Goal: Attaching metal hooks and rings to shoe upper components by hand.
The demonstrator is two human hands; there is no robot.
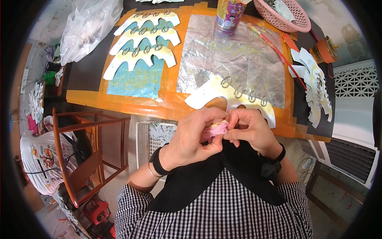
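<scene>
Close to my body, just off the table's front edge, my left hand (190, 137) is closed around a small soft pink piece (217, 130) with a yellowish edge. Most of that piece is hidden in the fingers, so its exact kind does not show. My right hand (252, 129) pinches at the piece's right end, fingertips touching it. Just beyond both hands lies a scalloped white piece (211, 91) with a yellow stain and several oval metal rings along it. Similar scalloped pieces (140, 59) overlap in rows on a blue sheet (133, 85) at the left.
A silvery sheet (238, 51) is taped to the table with orange tape (131, 106). At the back stand a purple cup (230, 15) and a pink basket (292, 24). A red stick (278, 53) lies near stacked white cutouts (314, 87). A wooden chair (85, 169) is at left.
</scene>
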